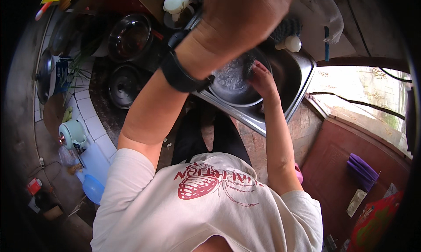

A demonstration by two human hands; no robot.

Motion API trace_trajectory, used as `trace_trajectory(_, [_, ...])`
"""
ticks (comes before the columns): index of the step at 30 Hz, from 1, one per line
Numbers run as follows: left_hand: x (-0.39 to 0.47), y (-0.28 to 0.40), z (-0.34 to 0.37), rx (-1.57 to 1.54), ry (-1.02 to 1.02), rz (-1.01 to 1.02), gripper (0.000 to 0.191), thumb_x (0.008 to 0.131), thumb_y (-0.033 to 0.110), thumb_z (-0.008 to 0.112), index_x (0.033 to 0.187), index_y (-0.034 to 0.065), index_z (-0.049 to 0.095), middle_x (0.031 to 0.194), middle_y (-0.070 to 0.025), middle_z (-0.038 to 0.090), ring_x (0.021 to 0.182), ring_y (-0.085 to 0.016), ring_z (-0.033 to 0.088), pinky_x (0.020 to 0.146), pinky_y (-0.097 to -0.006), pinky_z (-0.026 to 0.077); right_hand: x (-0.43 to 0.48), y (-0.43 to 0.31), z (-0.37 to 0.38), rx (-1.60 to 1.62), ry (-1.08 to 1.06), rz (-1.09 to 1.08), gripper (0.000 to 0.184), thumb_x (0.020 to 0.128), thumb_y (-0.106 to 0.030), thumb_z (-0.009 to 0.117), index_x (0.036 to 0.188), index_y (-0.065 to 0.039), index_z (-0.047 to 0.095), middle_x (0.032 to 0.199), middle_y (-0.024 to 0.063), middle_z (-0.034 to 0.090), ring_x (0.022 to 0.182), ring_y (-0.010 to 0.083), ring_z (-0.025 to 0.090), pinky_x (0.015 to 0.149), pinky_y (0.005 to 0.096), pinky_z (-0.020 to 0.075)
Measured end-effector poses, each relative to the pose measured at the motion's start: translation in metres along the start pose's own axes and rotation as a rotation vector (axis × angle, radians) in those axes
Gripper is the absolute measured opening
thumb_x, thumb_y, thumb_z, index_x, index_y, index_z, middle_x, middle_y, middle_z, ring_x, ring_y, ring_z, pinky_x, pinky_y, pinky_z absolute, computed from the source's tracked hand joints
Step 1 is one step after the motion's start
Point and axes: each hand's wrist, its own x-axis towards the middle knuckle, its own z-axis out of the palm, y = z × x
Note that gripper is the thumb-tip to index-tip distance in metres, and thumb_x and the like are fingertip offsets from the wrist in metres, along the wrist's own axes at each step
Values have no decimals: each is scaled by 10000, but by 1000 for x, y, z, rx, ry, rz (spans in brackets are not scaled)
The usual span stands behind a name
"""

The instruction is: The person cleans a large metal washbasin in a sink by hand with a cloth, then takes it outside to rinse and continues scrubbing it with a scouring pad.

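Note:
My left hand (246, 18) is raised high over the sink, close to the camera and blurred. Its fingers run out past the top edge, so anything in them is hidden. A black watch band (179, 72) circles that wrist. Below it, a round metal basin (241, 104) holding clear, rippling water sits in the stainless steel sink (292, 74). My right hand (264, 82) reaches into the basin at its right side, fingertips at the water. Beside those fingertips is a dark patch, too unclear to name or to tell whether it is held.
Left of the sink are a metal bowl (130, 38) and a round metal lid (123, 86). A mint-green appliance (70, 135) and a blue bowl (93, 189) lie farther left. Behind the sink stands a white plastic object (176, 5); a white rounded one (292, 44) is at its right corner.

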Motion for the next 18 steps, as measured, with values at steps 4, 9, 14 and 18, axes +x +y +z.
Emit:
trace_trajectory(4, [-35,-4,-17,-357,-43,-193,332,827,101,580,1119,-26,489,937,-148,590,821,-243,586,699,-297,471,3,21,-17,-703,432,-336,243,823,-33,562,1064,-54,589,900,39,633,789,156,597,754,272,474])
trace_trajectory(9, [-178,-6,-42,-172,-245,-816,244,866,124,578,1081,28,514,937,-43,571,829,-84,537,682,-198,447,-18,38,39,-325,420,-376,242,798,-59,612,1040,-42,608,849,-6,624,747,84,566,658,211,429])
trace_trajectory(14, [-250,-6,-55,-1106,-329,-1811,346,838,144,610,1131,4,490,956,-60,561,854,-114,554,664,-234,505,-40,77,74,-495,260,-377,308,811,-73,613,1098,31,570,1004,56,607,923,108,549,806,231,430])
trace_trajectory(18, [-270,-22,-78,-768,-270,-1675,329,837,155,611,1099,-6,496,908,-40,569,725,-113,578,584,-226,507,-53,101,60,-1448,517,-627,356,784,-176,569,1110,-32,583,1000,193,600,936,300,581,836,350,437])
